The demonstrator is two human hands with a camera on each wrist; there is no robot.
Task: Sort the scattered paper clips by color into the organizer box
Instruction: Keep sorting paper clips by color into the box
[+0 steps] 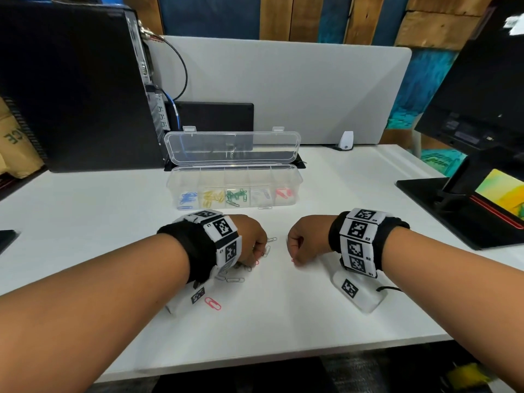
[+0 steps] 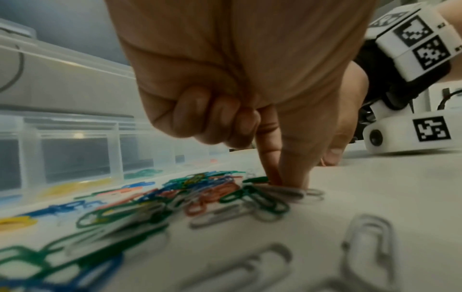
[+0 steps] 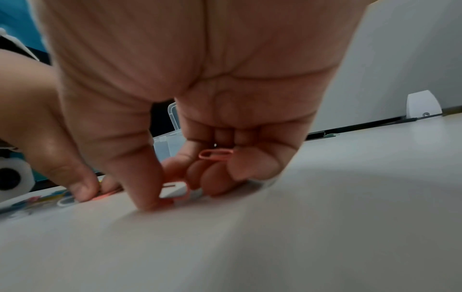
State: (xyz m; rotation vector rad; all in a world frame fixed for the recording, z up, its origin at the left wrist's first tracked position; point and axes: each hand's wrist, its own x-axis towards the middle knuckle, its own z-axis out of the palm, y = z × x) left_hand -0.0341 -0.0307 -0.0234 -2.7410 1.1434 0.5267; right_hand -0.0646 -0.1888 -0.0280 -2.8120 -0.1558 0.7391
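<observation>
The clear organizer box (image 1: 298,177) stands open at the back middle of the white table, with blue, yellow, green, white and red clips in separate compartments. Its lid (image 1: 232,148) leans back. Loose mixed clips (image 2: 200,193) lie under and beside my left hand (image 1: 256,258). That hand's thumb and index finger (image 2: 268,158) pinch down at the pile's edge on what looks like a pink clip (image 3: 107,192). My right hand (image 1: 295,258) holds a pink clip (image 3: 216,154) in its curled fingers, while thumb and index finger pinch another pink clip (image 3: 186,194) on the table.
A lone pink clip (image 1: 212,303) and white clips (image 1: 235,279) lie near my left wrist. A black computer tower (image 1: 79,89) stands back left, a monitor stand (image 1: 453,211) at the right, a grey divider (image 1: 283,89) behind the box.
</observation>
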